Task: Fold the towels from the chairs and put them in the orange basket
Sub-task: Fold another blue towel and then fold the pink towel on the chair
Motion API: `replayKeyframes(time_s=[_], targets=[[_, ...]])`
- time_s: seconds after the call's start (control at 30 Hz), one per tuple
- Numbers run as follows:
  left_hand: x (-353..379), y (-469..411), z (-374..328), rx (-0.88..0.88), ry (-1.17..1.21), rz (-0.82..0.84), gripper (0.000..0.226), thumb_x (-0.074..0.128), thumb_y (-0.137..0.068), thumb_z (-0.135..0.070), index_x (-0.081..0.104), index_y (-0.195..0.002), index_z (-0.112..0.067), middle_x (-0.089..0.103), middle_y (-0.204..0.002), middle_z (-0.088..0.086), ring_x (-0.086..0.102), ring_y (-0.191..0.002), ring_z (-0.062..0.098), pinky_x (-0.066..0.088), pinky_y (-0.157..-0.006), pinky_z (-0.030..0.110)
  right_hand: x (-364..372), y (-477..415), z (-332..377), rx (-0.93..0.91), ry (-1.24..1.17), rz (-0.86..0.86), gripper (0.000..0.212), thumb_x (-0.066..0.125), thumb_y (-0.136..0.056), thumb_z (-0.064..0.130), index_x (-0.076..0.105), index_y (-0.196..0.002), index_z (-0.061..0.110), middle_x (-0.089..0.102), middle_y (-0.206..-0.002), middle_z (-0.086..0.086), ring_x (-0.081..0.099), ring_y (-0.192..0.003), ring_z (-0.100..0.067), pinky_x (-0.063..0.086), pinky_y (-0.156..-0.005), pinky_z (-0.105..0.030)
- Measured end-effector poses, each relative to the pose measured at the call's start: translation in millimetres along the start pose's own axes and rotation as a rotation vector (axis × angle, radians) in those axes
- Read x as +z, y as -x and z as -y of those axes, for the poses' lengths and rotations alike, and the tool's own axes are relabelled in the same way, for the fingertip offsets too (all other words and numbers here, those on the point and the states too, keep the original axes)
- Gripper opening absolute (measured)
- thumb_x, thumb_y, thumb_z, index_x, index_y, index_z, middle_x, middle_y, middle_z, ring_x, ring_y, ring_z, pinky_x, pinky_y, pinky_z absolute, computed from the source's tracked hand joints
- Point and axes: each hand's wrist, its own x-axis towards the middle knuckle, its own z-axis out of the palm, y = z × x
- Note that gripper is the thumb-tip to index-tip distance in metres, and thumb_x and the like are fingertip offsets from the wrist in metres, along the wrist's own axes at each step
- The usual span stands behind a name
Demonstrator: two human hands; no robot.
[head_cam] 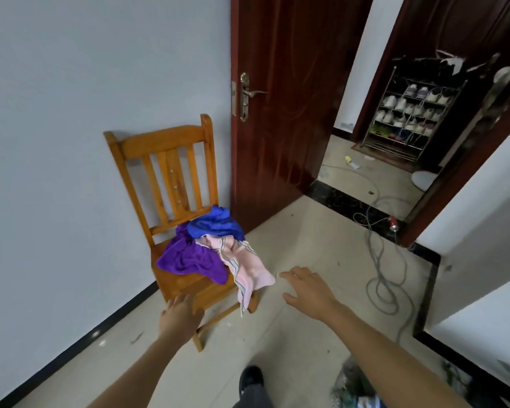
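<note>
A wooden chair (162,148) stands against the pale wall. On its seat lie three crumpled towels: a purple towel (186,257) at the left, a blue towel (215,223) at the back, and a pink striped towel (245,266) that hangs over the seat's front right edge. My left hand (180,315) reaches out with straight fingers in front of the seat's near corner and holds nothing. My right hand (306,288) is spread open just right of the pink towel's hanging corner, apart from it. No orange basket is in view.
A dark red door (289,113) stands open right of the chair. Grey cables (386,275) lie coiled on the tiled floor near the black threshold. A shoe rack (409,113) stands beyond the doorway. My shoe (251,378) is at the bottom.
</note>
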Motion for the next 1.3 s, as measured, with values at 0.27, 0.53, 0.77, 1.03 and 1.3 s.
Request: replayKeyframes(time_s=[0.27, 0.53, 0.77, 1.03, 1.3], targets=[[-13.4, -102.3, -48.8, -0.194, 0.249, -0.046, 0.043, 0.042, -0.096, -0.034, 0.040, -0.138, -0.024, 0.037, -0.147, 0.005, 0.034, -0.134, 0.028, 0.034, -0.107, 0.042, -30.8, -139.4, -45.3, -0.142, 0.068, 0.089, 0.050, 0.044, -0.094, 0.034, 0.033, -0.141, 0.019, 0.036, -0.143, -0.005, 0.033, -0.131, -0.023, 0.029, -0.104, -0.034], [-27.0, -166.6, -86.7, -0.287, 0.217, -0.126, 0.044, 0.043, -0.095, -0.035, 0.042, -0.136, -0.021, 0.038, -0.146, 0.003, 0.034, -0.133, 0.023, 0.032, -0.106, 0.037, -35.4, -249.8, -75.6, -0.339, 0.069, 0.171, 0.045, 0.047, -0.092, 0.034, 0.043, -0.133, 0.017, 0.045, -0.135, -0.006, 0.041, -0.124, -0.024, 0.034, -0.101, -0.034], [-12.2, -213.3, -112.0, -0.557, 0.259, -0.134, 0.048, 0.044, -0.095, -0.037, 0.036, -0.141, -0.024, 0.035, -0.148, 0.003, 0.034, -0.134, 0.023, 0.033, -0.105, 0.034, -24.0, -350.3, -101.6, -0.569, 0.035, 0.286, 0.037, 0.054, -0.089, 0.026, 0.049, -0.126, 0.018, 0.052, -0.123, -0.005, 0.048, -0.117, -0.023, 0.040, -0.092, -0.032], [25.4, -261.8, -150.7, -0.880, 0.624, -0.129, 0.043, 0.055, -0.090, -0.025, 0.050, -0.130, -0.010, 0.054, -0.133, 0.011, 0.052, -0.120, 0.027, 0.044, -0.094, 0.029, 9.6, -434.5, -120.5, -0.704, 0.026, 0.460, 0.039, 0.053, -0.087, 0.021, 0.047, -0.125, 0.019, 0.051, -0.126, -0.005, 0.048, -0.117, -0.026, 0.041, -0.087, -0.033], [68.2, -303.4, -136.0, -0.991, 0.623, -0.074, 0.051, 0.055, -0.090, -0.032, 0.042, -0.137, -0.016, 0.047, -0.139, 0.007, 0.042, -0.127, 0.026, 0.038, -0.100, 0.031, 59.4, -485.4, -113.1, -0.718, 0.044, 0.547, 0.058, 0.052, -0.090, 0.023, 0.029, -0.143, 0.023, 0.046, -0.134, -0.005, 0.044, -0.122, -0.026, 0.040, -0.094, -0.033]])
